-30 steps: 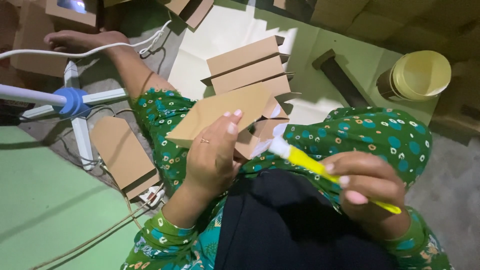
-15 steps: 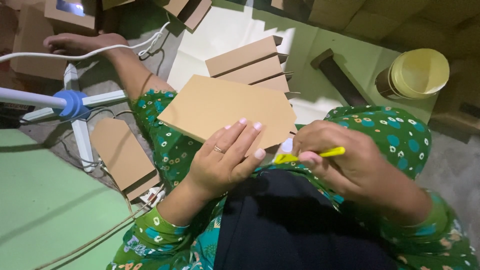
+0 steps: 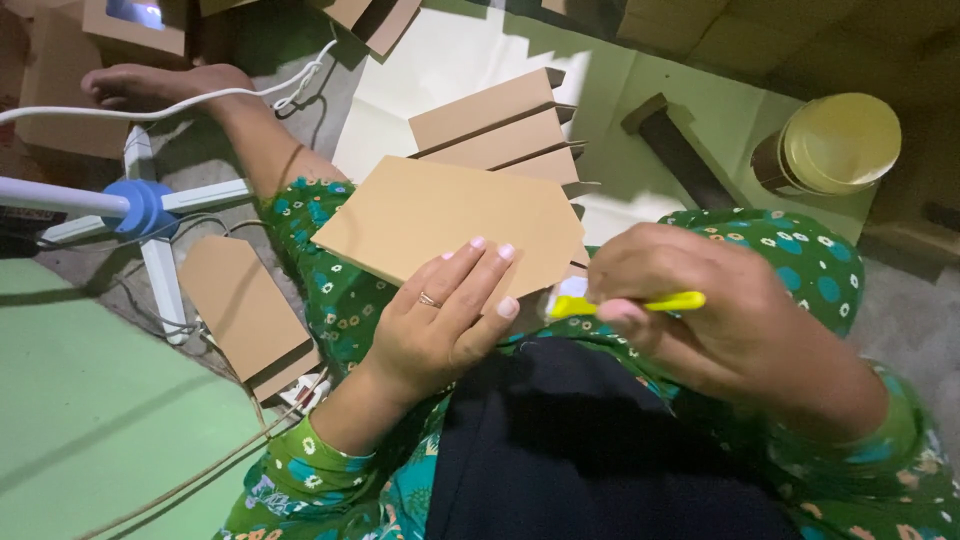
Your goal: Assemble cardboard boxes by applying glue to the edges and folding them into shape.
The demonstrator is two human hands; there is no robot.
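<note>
1. Since a second ago the brown cardboard piece (image 3: 440, 222) has gone from tilted up in the fingers to lying flat across the knee, and the right hand (image 3: 700, 310) has swung in from the lower right to the card's near right corner.
2. The left hand (image 3: 440, 320) lies palm down on the card's near edge, fingers spread flat and pressing it against the green patterned clothing; a ring shows on one finger.
3. The right hand is closed round a yellow tool (image 3: 625, 303), held like a pen, with its pale tip just beside the card's corner. Whether the tip touches the card I cannot tell, as the hand covers that spot.
4. Beyond the card, a stack of folded cardboard pieces (image 3: 495, 125) rests on a pale sheet (image 3: 450, 60).
5. A yellow-lidded tub (image 3: 835, 145) stands well apart at the upper right.
6. On the left, another cardboard piece (image 3: 245, 310) lies on the floor near a blue and white fan base (image 3: 135, 205).
</note>
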